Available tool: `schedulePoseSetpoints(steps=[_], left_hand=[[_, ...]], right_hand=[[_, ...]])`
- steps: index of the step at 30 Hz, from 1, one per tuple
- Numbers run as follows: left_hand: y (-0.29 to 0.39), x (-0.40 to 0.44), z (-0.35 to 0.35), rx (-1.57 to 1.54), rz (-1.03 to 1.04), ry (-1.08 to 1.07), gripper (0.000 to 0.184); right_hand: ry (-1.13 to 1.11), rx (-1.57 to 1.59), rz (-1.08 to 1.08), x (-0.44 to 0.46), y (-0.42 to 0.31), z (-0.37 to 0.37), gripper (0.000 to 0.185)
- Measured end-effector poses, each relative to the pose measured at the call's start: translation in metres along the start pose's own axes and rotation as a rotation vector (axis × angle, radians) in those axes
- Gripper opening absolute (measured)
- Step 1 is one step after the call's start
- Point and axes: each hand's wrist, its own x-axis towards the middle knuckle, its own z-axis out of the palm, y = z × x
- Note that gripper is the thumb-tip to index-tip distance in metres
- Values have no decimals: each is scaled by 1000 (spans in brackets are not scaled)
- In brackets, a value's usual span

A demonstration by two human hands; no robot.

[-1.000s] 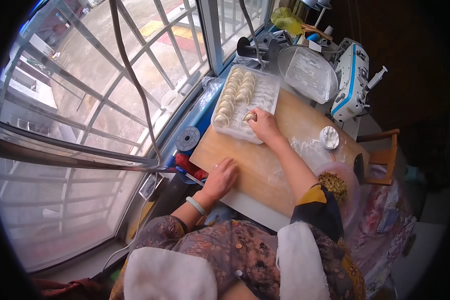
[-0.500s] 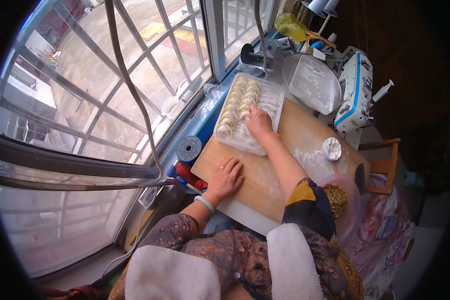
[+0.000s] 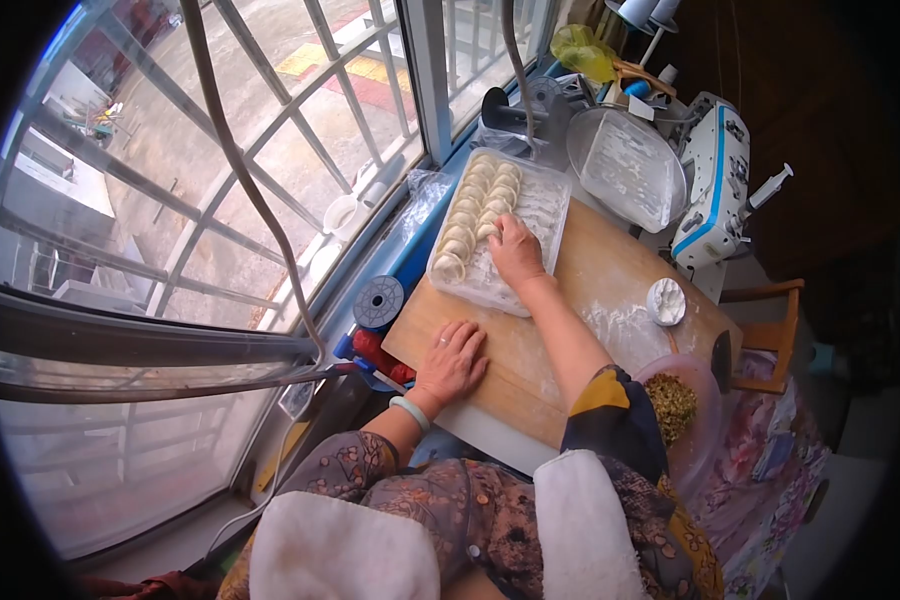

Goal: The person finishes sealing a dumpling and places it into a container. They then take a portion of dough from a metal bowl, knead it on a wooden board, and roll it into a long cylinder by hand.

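1. Lowered since a second ago, the right hand has brought its dumpling down into the plastic tray, at the near end of the shorter row; the left hand has stayed on the board.
2. Head view, right fingers: thumb and fingertips are drawn close together at that dumpling's right edge, touching it. Whether they clamp it or merely rest on it, I can't tell from here.
3. Just left of those fingertips, and touching the dumpling's row, runs a longer row of pleated dumplings. Under and right of the fingers, the tray's floor is streaked with flour.
4. Left fingers: slightly apart, palm down, lying on the wooden board nearer the body than the tray. They hold nothing I can see. Behind them, a pale bangle circles the wrist.
5. Left of the left fingers sit a red bundle and, farther off, a dark spool.
6. Well to the right of the right fingers stands a cup of flour; nearer the body, partly behind the sleeve, is a pinkish bowl of chopped filling.
7. Beyond the right fingers, up and right, are a floured plastic tray and a white-and-blue sewing machine.
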Motion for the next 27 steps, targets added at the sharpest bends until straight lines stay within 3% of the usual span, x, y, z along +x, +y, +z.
schedulePoseSetpoints(steps=[10, 18, 21, 27], left_hand=[[5, 2, -5, 6, 14, 43, 47], [1, -1, 4, 27, 12, 20, 48], [3, -3, 2, 14, -11, 9, 48], [1, -2, 9, 27, 14, 31, 48]], right_hand=[[-23, 67, 219, -4, 3, -7, 46], [-12, 68, 187, -5, -11, -7, 45], [-45, 89, 247, -16, -22, -32, 39], [-34, 215, 110, -84, -29, -69, 17]])
